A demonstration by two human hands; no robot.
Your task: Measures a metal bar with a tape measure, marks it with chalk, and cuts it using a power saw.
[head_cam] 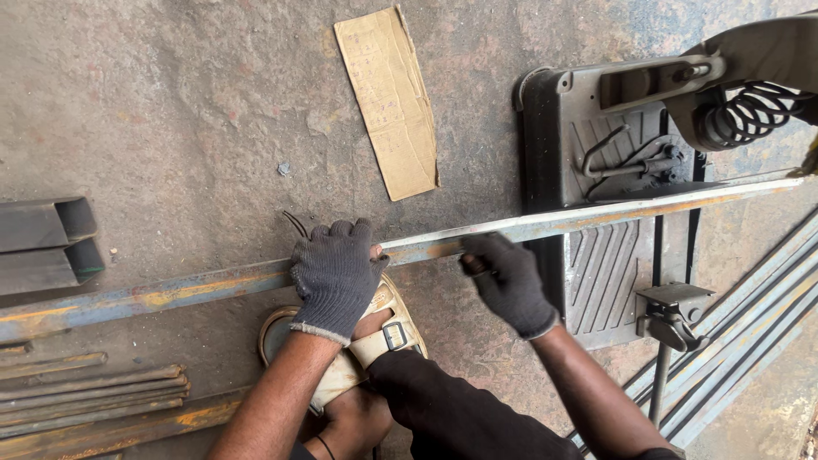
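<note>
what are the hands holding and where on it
Both gloved hands grip the long rusty steel bar mid-length: the left hand wraps over it, and the right hand pinches its edge beside the chop saw base.

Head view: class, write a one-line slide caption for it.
Gloved left hand and right hand grip a long rusty steel bar lying across a chop saw base on the concrete floor.

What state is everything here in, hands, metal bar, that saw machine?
Left hand: gloved, gripping the bar.
Right hand: gloved, pinching the bar's edge.
Bar: rusty, lying across the saw base.
Saw: arm raised.
Cardboard: flat on the floor.
Tubes: open-ended, stacked.
</note>
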